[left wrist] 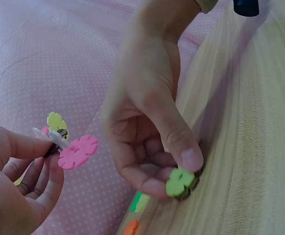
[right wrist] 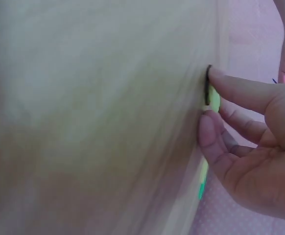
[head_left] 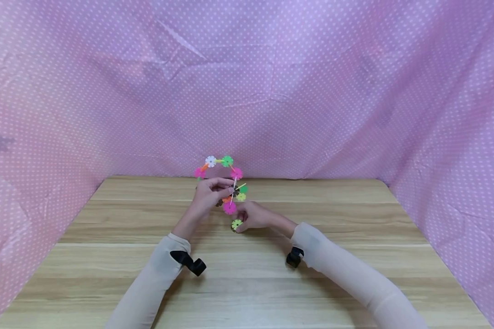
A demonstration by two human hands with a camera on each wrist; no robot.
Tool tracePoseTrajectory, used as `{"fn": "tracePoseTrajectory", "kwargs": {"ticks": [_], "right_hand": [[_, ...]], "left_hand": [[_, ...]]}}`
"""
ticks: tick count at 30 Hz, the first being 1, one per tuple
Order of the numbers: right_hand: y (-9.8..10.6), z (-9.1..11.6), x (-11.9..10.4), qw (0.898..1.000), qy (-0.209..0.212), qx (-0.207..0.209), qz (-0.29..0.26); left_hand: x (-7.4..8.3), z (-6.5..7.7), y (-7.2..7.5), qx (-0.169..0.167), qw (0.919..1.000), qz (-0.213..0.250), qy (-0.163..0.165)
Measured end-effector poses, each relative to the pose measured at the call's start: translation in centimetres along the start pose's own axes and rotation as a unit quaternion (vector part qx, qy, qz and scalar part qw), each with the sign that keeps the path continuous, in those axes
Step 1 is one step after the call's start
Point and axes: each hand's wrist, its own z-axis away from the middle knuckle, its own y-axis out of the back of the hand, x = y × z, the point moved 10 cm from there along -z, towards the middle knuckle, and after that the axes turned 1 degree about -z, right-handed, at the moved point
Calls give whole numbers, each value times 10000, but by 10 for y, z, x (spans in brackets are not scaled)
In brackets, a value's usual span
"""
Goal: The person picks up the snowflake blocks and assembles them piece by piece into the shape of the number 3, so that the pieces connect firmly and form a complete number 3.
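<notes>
Pink dotted cloth (head_left: 247, 91) rises behind the wooden table (head_left: 247, 292); count twelve o'clock as the far edge, six as the person's side. Loose pieces lie near the right hand (head_left: 255, 215): a green disc (head_left: 244, 188) and a yellow disc (head_left: 241, 197) at its eleven o'clock, an orange disc (head_left: 226, 199) at its ten, partly hidden. Black bands circle both wrists, the left band (head_left: 185, 259) and the right band (head_left: 295, 257).

The left hand (head_left: 206, 194) pinches a chain of notched discs (head_left: 236, 173) between thumb and fingers at a dark piece. Those fingers block the chain's lower left, so whether the ring closes cannot be told. Its long axis runs about six to twelve, with a white disc (head_left: 211, 161) near the top of the arc and a pink disc (head_left: 229, 208) pointing toward six.

The right hand's thumb and fingers grip a yellow-green disc (head_left: 236, 224) with a dark disc (right wrist: 207, 85) against it, close to the tabletop at the left hand's four-to-five o'clock, apart from the pink one. In the right wrist view the dark disc stands edge-on, its length running twelve to six.
</notes>
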Motion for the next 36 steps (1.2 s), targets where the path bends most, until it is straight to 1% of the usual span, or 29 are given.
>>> {"fn": "tracePoseTrajectory", "kwargs": {"ticks": [6,11,14,17,19,21,24,28,32,34,36], "right_hand": [[13,13,12,9991,-421,6,65],[27,24,24,9969,-717,325,8],[33,31,30,9954,-790,531,-109],[38,36,34,9947,-706,690,-296],[43,41,34,9938,-632,814,-408],[52,47,33,9909,-644,1025,-585],[72,55,27,9808,-603,1540,-1029],[96,65,15,9581,-366,2191,-1810],[105,71,10,9377,-215,2586,-2311],[106,73,9,9312,-139,2723,-2420],[107,74,9,9274,-79,2790,-2490]], "left_hand": [[-3,0,-9,-190,9996,172,84],[-3,1,-16,-389,9989,254,99],[-1,1,-19,-445,9985,315,67],[1,1,-20,-441,9984,355,55],[2,0,-20,-415,9986,330,59],[3,-1,-19,-386,9988,301,73],[2,-1,-19,-385,9988,274,93],[-1,-2,-23,-504,9984,245,47],[-2,0,-27,-605,9981,136,-12],[-3,1,-29,-597,9981,119,-23],[-3,2,-29,-578,9983,87,-35]]}}
